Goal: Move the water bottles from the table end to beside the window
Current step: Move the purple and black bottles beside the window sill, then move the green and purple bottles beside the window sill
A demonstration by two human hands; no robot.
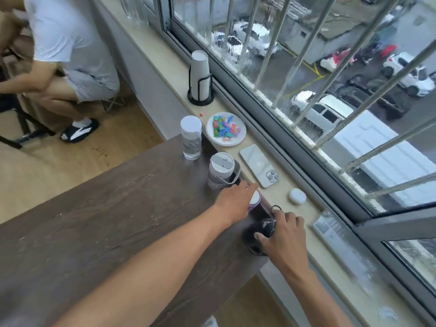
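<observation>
Several bottles stand in a row on the dark wooden table [99, 223], along its edge by the window sill. A clear bottle with a white cap [191, 140] is farthest. Behind it comes a grey-lidded bottle with a strap [221, 171]. My left hand [236, 201] wraps around a purple bottle with a white cap [255, 199], mostly hidden by my fingers. Nearest, my right hand [285, 241] grips a dark bottle [257, 237] from above, by its lid and loop.
On the beige window sill [295, 218] lie a plate of coloured sweets [226, 129], a phone [260, 165], a white earbud case [297, 196], a leaflet [328, 226] and a cup stack in a black holder [200, 79]. A seated person [66, 55] is at top left.
</observation>
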